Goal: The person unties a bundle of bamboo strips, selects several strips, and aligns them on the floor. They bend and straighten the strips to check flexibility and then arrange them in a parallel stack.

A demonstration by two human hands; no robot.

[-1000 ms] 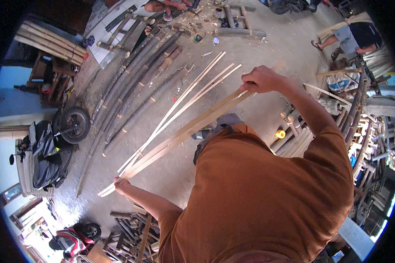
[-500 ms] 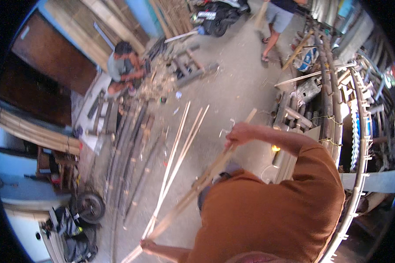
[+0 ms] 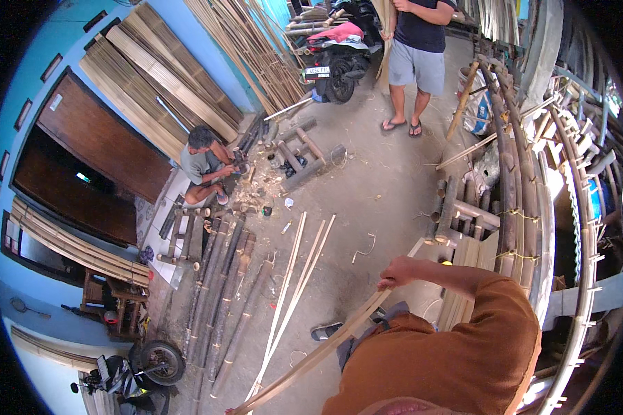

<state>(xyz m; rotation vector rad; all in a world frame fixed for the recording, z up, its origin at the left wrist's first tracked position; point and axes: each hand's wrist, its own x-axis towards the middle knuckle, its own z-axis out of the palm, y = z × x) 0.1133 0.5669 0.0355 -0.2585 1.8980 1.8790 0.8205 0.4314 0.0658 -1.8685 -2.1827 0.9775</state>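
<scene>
Right hand (image 3: 396,272) was up in front of the chest, fingers curled shut in a grip, arm reaching out from the orange sleeve with the elbow bent. Left hand was down past the bottom edge, couldn't really see it.

The right hand (image 3: 396,272) grips the upper end of a long bamboo strip (image 3: 325,349) that slants down to the lower edge. Left of it, pale split strips (image 3: 299,277) lie on the floor (image 3: 374,187) beside dark bamboo poles (image 3: 218,290). Beyond, a seated person (image 3: 202,162) works.
</scene>
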